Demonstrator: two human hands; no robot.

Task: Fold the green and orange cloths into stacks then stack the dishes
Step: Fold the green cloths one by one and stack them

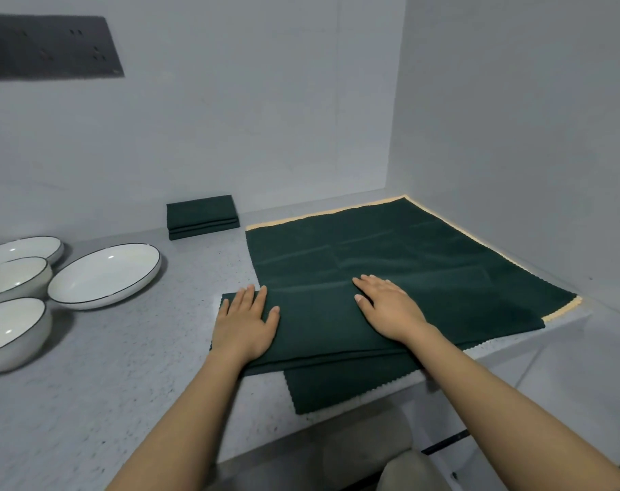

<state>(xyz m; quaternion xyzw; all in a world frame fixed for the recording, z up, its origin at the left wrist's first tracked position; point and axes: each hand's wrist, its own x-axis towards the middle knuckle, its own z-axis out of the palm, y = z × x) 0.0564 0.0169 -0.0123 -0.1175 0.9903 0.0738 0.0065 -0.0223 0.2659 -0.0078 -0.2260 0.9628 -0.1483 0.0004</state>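
A folded green cloth (319, 327) lies across the near part of a pile of spread green cloths (407, 256) on the grey counter (124, 366). My left hand (246, 324) lies flat on the fold's left end, and my right hand (390, 306) presses flat on its middle. An orange cloth (563, 308) shows only as a thin edge under the pile along the back and right sides. A stack of folded green cloths (202, 217) sits by the back wall. White dishes with dark rims stand at the left: a wide plate (105, 276) and three bowls (12, 331).
Walls close the counter at the back and right. The counter's front edge (301, 444) runs near my forearms, and one green cloth corner hangs close to it. A dark socket panel (50, 47) is on the back wall.
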